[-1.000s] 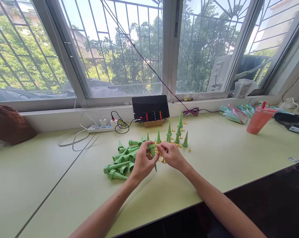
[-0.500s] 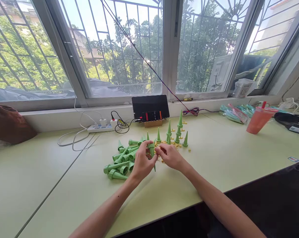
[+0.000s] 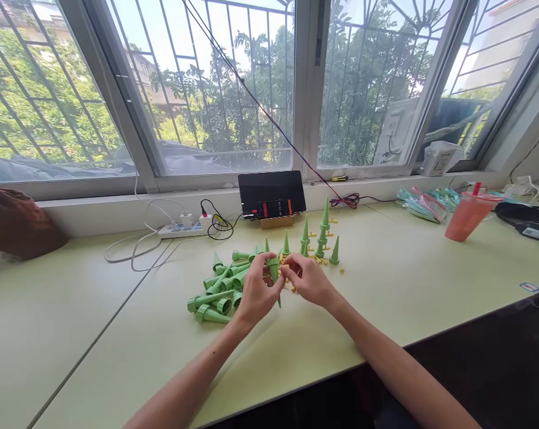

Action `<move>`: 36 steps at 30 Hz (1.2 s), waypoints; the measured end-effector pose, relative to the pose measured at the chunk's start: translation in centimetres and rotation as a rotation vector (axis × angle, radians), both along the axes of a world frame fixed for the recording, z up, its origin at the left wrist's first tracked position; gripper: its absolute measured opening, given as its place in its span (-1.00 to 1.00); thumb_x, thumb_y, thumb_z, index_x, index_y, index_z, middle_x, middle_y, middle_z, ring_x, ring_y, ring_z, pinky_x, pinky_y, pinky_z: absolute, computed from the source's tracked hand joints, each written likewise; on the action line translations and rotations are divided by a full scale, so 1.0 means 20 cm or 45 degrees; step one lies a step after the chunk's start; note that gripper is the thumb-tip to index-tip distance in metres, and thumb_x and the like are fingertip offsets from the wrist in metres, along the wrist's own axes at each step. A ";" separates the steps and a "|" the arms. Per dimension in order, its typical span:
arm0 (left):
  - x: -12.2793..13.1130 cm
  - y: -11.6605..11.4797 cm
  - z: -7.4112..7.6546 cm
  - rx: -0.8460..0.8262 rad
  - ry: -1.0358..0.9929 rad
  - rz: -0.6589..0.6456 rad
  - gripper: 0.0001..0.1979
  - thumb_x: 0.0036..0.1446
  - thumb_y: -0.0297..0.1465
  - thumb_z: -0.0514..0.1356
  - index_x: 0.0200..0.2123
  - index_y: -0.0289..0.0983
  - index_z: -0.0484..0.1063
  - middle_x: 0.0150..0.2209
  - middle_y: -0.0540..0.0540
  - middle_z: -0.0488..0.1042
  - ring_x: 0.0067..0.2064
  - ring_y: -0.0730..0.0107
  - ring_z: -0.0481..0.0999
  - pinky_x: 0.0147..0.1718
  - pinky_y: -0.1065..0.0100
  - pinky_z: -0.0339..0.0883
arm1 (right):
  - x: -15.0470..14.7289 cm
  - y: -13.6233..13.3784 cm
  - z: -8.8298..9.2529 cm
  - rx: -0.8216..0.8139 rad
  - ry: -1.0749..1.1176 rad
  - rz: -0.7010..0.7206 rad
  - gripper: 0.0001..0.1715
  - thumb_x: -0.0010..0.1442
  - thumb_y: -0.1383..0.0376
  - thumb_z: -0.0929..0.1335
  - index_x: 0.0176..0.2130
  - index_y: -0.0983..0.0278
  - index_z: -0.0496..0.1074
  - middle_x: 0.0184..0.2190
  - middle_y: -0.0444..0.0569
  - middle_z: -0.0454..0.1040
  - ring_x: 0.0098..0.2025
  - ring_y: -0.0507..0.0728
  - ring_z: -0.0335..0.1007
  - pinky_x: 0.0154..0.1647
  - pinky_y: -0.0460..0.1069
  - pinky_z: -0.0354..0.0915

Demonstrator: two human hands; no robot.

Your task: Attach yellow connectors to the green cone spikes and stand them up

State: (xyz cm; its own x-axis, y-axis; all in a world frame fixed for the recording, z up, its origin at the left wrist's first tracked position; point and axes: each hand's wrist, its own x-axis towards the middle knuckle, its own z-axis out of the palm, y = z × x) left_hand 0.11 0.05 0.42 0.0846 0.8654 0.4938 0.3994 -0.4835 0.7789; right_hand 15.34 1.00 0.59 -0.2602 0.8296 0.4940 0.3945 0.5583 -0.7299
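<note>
My left hand (image 3: 261, 290) is closed around a green plastic watering spike (image 3: 273, 271), its pointed end hanging down. Close against the spike's side, my right hand (image 3: 310, 280) pinches a small yellow piece (image 3: 284, 269), mostly covered by the fingers. To the left lies a heap of green spikes (image 3: 225, 285), several with their open ends showing. Behind my hands stand upright green spikes (image 3: 324, 229), stacked in columns with yellow valves (image 3: 328, 234) sticking out sideways. Loose yellow parts (image 3: 322, 261) are scattered at their bases, partly hidden by my right hand.
A phone (image 3: 275, 208) leans against a dark tablet (image 3: 272, 186) at the back. A power strip (image 3: 180, 231) with cables is left of it. To the right stand a red cup (image 3: 468, 217) with a straw and plastic bags (image 3: 419, 205). The table's front edge runs below my arms.
My right hand's fingers have shifted slightly at the spike's side, still pinching the yellow piece. My left hand keeps its hold with hardly any movement.
</note>
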 end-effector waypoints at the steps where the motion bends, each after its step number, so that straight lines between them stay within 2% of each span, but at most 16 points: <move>1: 0.00 0.00 0.00 0.004 0.005 -0.005 -0.64 0.06 -0.33 0.22 -0.06 -0.25 0.29 -0.08 -0.16 0.44 -0.32 0.42 0.50 -0.45 0.41 0.43 | 0.00 0.00 0.00 0.007 0.004 0.002 -0.80 0.26 0.19 0.27 -0.35 0.26 0.33 -0.53 -0.15 0.37 -0.50 0.01 0.22 -0.49 -0.10 0.13; 5: 0.00 0.00 -0.01 0.017 0.024 -0.015 -0.66 0.07 -0.33 0.21 -0.07 -0.25 0.29 -0.08 -0.16 0.44 -0.33 0.43 0.51 -0.47 0.42 0.43 | 0.00 0.01 -0.01 -0.010 0.002 0.010 -0.79 0.26 0.21 0.27 -0.38 0.26 0.33 -0.53 -0.14 0.39 -0.51 0.01 0.22 -0.49 -0.10 0.13; 9: 0.00 -0.01 -0.01 0.036 0.043 -0.024 -0.67 0.08 -0.34 0.20 -0.07 -0.24 0.29 -0.10 -0.15 0.43 -0.33 0.43 0.51 -0.45 0.41 0.44 | 0.00 0.01 -0.01 -0.026 -0.052 -0.027 -0.69 0.29 0.17 0.24 -0.43 0.27 0.32 -0.54 -0.13 0.37 -0.52 0.01 0.18 -0.50 -0.09 0.08; 15: 0.01 -0.01 -0.01 0.074 0.083 -0.026 -0.66 0.07 -0.35 0.20 -0.06 -0.24 0.29 -0.10 -0.16 0.42 -0.32 0.41 0.51 -0.43 0.39 0.46 | 0.00 0.01 -0.01 -0.005 -0.097 -0.048 -0.51 0.34 0.09 0.17 -0.55 0.26 0.17 -0.62 -0.17 0.22 -0.56 -0.01 0.06 -0.52 -0.08 -0.02; 18: 0.01 -0.01 0.00 0.061 0.087 -0.032 -0.65 0.06 -0.34 0.21 -0.06 -0.25 0.29 -0.09 -0.17 0.43 -0.32 0.41 0.51 -0.44 0.39 0.46 | 0.00 0.01 -0.01 -0.010 -0.108 -0.054 -0.48 0.35 0.07 0.14 -0.56 0.27 0.16 -0.62 -0.16 0.23 -0.55 0.00 0.08 -0.51 -0.07 -0.02; 21: 0.01 -0.01 0.01 0.031 0.049 -0.040 -0.65 0.06 -0.33 0.21 -0.07 -0.25 0.29 -0.08 -0.17 0.42 -0.33 0.41 0.50 -0.46 0.39 0.45 | 0.00 0.01 0.00 -0.028 -0.085 -0.088 -0.54 0.33 0.06 0.18 -0.50 0.27 0.25 -0.60 -0.15 0.30 -0.54 0.00 0.13 -0.51 -0.08 0.01; 24: 0.00 -0.01 0.01 0.003 -0.001 -0.023 -0.66 0.06 -0.32 0.22 -0.08 -0.24 0.30 -0.09 -0.15 0.43 -0.32 0.42 0.50 -0.46 0.40 0.44 | 0.00 -0.01 0.01 -0.006 -0.021 -0.071 -0.70 0.28 0.10 0.26 -0.37 0.27 0.33 -0.53 -0.14 0.37 -0.52 0.01 0.21 -0.50 -0.10 0.09; 28: 0.00 0.00 0.01 -0.011 -0.018 -0.007 -0.64 0.06 -0.32 0.23 -0.07 -0.25 0.30 -0.12 -0.15 0.45 -0.33 0.42 0.50 -0.45 0.41 0.43 | 0.00 -0.02 0.02 0.032 0.022 -0.038 -0.80 0.24 0.18 0.29 -0.32 0.26 0.35 -0.49 -0.12 0.39 -0.49 0.02 0.24 -0.48 -0.10 0.16; 32: 0.00 0.00 0.01 0.039 -0.017 -0.016 -0.65 0.05 -0.31 0.23 -0.08 -0.25 0.31 -0.14 -0.15 0.46 -0.35 0.43 0.49 -0.47 0.43 0.41 | 0.00 -0.02 0.02 0.015 0.031 -0.021 -0.78 0.26 0.18 0.27 -0.36 0.26 0.34 -0.51 -0.11 0.39 -0.49 0.03 0.25 -0.48 -0.09 0.16; 36: 0.00 -0.01 0.00 0.068 0.021 -0.017 -0.67 0.06 -0.33 0.22 -0.08 -0.25 0.31 -0.12 -0.15 0.43 -0.35 0.45 0.49 -0.47 0.43 0.41 | 0.00 0.00 0.00 0.017 -0.020 -0.048 -0.65 0.30 0.13 0.23 -0.44 0.26 0.32 -0.56 -0.12 0.36 -0.53 0.02 0.18 -0.50 -0.08 0.09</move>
